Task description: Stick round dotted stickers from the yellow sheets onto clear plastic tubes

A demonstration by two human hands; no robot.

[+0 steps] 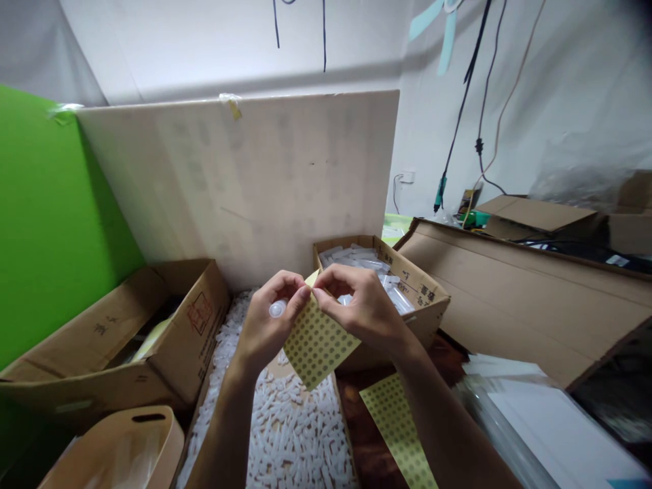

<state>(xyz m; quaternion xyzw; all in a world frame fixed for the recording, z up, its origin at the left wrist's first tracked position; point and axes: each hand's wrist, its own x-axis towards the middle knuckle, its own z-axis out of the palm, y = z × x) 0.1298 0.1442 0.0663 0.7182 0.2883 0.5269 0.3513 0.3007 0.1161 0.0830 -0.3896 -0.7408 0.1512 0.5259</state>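
Observation:
Thumbs and forefingers meet at the top edge of a yellow sheet of small round dark stickers [322, 345], which hangs tilted in the air. My left hand [267, 319] is closed, pinching the sheet's edge, and a clear plastic tube [278, 309] is tucked in its fingers with one round end showing. My right hand [359, 302] is closed in a pinch on the same edge, close to the left fingertips. Whether a single sticker is lifted there is too small to tell. Below lies a shallow box of many small white plastic pieces [290, 428].
A second sticker sheet [394, 424] lies under my right forearm. Behind my right hand stands a carton of clear tubes [425, 319]. To the left are an open cardboard box [178, 353] and a tan plastic bin [170, 441]. White sheets [555, 421] lie at right.

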